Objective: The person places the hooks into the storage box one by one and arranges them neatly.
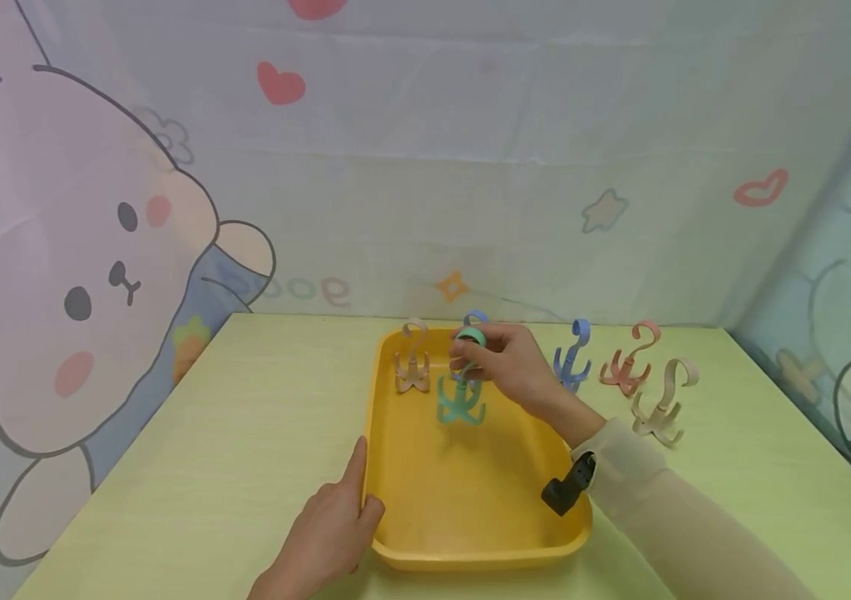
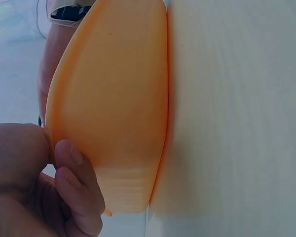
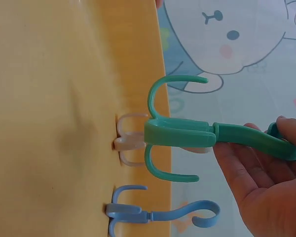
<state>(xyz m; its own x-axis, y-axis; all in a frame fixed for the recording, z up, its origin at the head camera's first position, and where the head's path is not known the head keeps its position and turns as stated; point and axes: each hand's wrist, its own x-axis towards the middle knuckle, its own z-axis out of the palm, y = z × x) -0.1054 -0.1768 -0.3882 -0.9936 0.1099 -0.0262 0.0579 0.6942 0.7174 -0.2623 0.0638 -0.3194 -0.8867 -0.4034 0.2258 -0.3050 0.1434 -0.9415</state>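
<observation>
A green multi-prong hook (image 1: 461,406) hangs over the far part of the yellow tray (image 1: 470,557), its curved top pinched by my right hand (image 1: 518,371). In the right wrist view the same green hook (image 3: 180,132) is held by its curved end in the right hand (image 3: 271,173), prongs away from the palm. My left hand (image 1: 331,525) grips the tray's left rim near its front, thumb on the rim. In the left wrist view the left hand (image 2: 49,182) touches the tray's side wall (image 2: 113,98). Inside the tray stand a beige hook (image 1: 413,372) and a blue hook (image 3: 128,213).
Right of the tray, on the table (image 1: 192,500), stand another blue hook (image 1: 572,367), a red hook (image 1: 626,372) and a second beige hook (image 1: 658,417). A printed cloth (image 1: 425,167) hangs behind the table.
</observation>
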